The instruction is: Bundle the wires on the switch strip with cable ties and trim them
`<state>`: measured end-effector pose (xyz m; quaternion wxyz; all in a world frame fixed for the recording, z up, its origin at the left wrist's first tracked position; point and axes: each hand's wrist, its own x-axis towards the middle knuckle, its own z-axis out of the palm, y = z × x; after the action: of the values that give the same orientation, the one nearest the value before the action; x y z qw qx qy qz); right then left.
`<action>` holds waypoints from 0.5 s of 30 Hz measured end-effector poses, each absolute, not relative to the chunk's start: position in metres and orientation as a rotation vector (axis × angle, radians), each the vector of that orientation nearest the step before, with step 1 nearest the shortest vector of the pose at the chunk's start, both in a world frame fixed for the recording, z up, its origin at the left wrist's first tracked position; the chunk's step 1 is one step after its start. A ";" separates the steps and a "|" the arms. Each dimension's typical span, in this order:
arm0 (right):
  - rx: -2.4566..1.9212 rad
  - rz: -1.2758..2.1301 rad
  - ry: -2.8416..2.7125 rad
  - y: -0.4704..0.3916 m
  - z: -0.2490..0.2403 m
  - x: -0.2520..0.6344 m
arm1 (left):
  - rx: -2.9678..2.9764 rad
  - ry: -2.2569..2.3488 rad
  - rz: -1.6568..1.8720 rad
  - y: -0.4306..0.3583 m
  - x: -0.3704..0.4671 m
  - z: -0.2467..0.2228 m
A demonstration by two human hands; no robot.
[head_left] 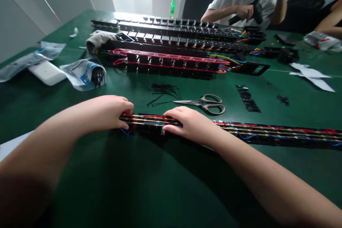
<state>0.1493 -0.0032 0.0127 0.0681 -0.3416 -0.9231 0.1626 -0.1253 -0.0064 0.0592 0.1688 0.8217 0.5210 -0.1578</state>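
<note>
A long black wired strip (pixel 269 133) with brass-coloured rods and red and blue wires lies across the green table. Its left end is gripped by my left hand (pixel 114 112), thumb at the near side and fingers at the far side. A little to the right, my right hand (pixel 187 121) is closed around the same strip, thumb near and fingers far. Between the hands, the rods and a blue wire show. Just beyond my right hand lie scissors (pixel 204 103) with grey handles, beside a loose pile of black cable ties (pixel 167 91).
Several similar black wired strips (pixel 171 60) lie farther back. Plastic bags (pixel 82 73) and a white box (pixel 47 72) are at left. More black ties (pixel 248 98) and white paper (pixel 311 74) lie right. Across the table, a person (pixel 240 3) holds a black power tool (pixel 257 10).
</note>
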 end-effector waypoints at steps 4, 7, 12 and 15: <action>-1.234 0.395 -2.745 0.012 0.033 0.140 | 2.310 1.469 -0.432 -0.006 -0.131 0.056; -1.304 0.321 -2.785 0.028 0.041 0.124 | 2.279 1.446 -0.317 -0.010 -0.140 0.049; -1.282 0.236 -2.886 0.049 0.036 0.085 | 2.375 1.440 -0.030 -0.025 -0.155 0.026; -1.275 0.169 -2.926 0.054 0.031 0.070 | 2.580 1.459 0.189 -0.035 -0.160 0.011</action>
<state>0.0696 0.0536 0.0312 -0.0273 -0.3988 -0.9151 0.0528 -0.1603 -0.0351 0.0105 0.0858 0.8655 0.4894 0.0635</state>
